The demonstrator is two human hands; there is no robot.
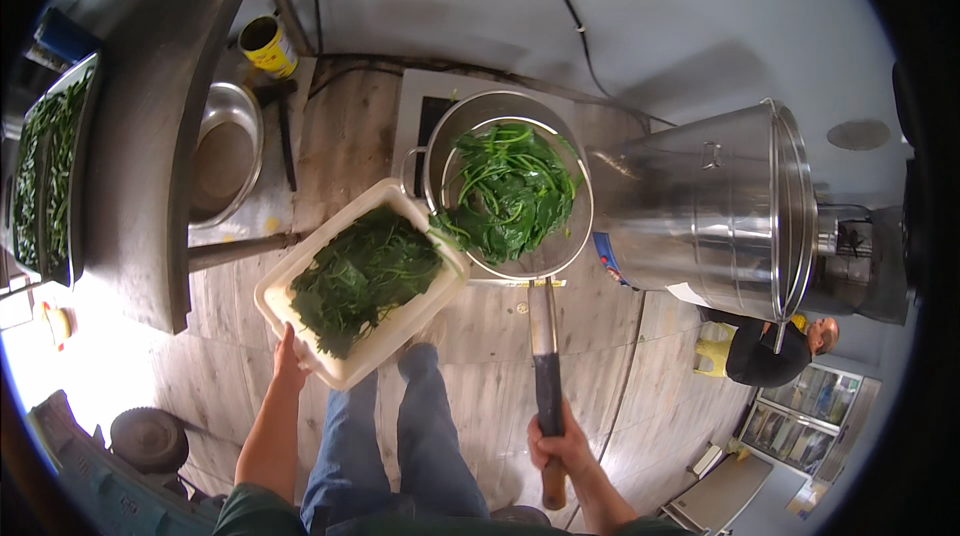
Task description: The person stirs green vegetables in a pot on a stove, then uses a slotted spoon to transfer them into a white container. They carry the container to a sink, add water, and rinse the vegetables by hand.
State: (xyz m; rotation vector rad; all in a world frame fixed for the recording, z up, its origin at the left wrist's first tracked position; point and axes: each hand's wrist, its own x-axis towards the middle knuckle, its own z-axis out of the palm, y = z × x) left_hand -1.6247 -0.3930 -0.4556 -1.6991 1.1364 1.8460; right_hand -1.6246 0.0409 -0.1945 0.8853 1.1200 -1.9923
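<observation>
My left hand grips the near corner of a cream-white plastic tub, which is tilted and partly filled with dark leafy greens. The far corner of the tub meets or overlaps the rim of a round, long-handled metal vessel; I cannot tell whether it is a pan or a strainer. Wet, bright green leaves and stems lie inside it, and some stems trail over its left rim towards the tub. My right hand is wrapped around the long handle, near its wooden end.
A tall stainless steel drum stands at the right. On the left is a steel table bearing a tray of cut greens, above a metal basin and a yellow can. Further off at right, a person is seated.
</observation>
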